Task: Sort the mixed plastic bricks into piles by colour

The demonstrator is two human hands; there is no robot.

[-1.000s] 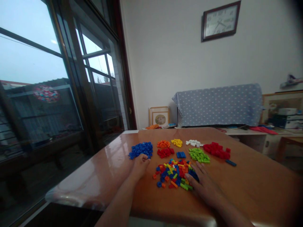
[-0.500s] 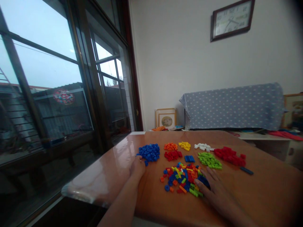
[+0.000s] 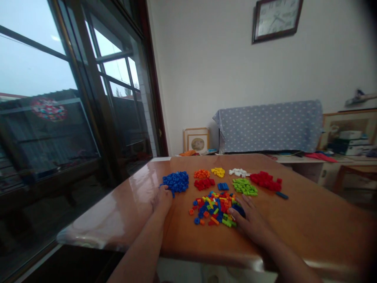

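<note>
My left hand (image 3: 163,198) is at the near left edge of a blue brick pile (image 3: 176,181), its fingers bent together; whatever they pinch is too small to make out. My right hand (image 3: 247,212) rests with fingers spread at the right side of a mixed-colour brick pile (image 3: 213,207), its thumb and fingers around some dark blue pieces (image 3: 239,209). Behind the mixed pile are red bricks (image 3: 204,184), a few blue bricks (image 3: 223,186) and lime green bricks (image 3: 244,187). Farther back lie orange bricks (image 3: 202,173), yellow bricks (image 3: 218,172) and white pieces (image 3: 238,172).
A larger red pile (image 3: 266,180) and a dark flat piece (image 3: 282,195) lie on the right of the brown table (image 3: 306,224). Windows stand on the left. Beyond the table are a cloth-covered object (image 3: 269,125), a framed picture (image 3: 196,142) and a wall clock (image 3: 277,19).
The camera view has shifted right, so the table, piles and hands appear farther left and slightly higher. Both hands keep nearly the same places beside the piles.
</note>
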